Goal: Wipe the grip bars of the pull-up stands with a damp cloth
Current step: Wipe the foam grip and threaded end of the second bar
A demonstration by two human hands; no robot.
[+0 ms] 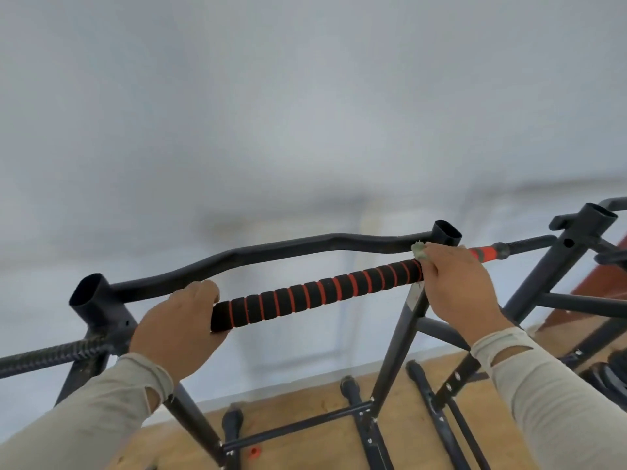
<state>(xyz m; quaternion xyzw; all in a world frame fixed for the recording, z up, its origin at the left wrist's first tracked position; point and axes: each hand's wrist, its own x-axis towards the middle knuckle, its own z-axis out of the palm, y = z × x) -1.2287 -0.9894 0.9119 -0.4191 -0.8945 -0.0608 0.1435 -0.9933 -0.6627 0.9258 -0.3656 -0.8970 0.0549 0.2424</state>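
Observation:
A black foam grip bar with orange rings [315, 295] runs across the middle of the pull-up stand [403, 330], rising to the right. My left hand [176, 329] grips its left end. My right hand [458, 286] is wrapped round its right end with a pale green cloth [419, 251] held against the bar; only a corner of the cloth shows above the fingers. Past my right hand the bar goes on orange [485, 254], then black.
A bent black top bar [271, 252] runs behind the grip bar between two open tube ends. A second stand [556, 266] is at the right. Black base legs stand on the wooden floor [305, 401]. A white wall lies behind.

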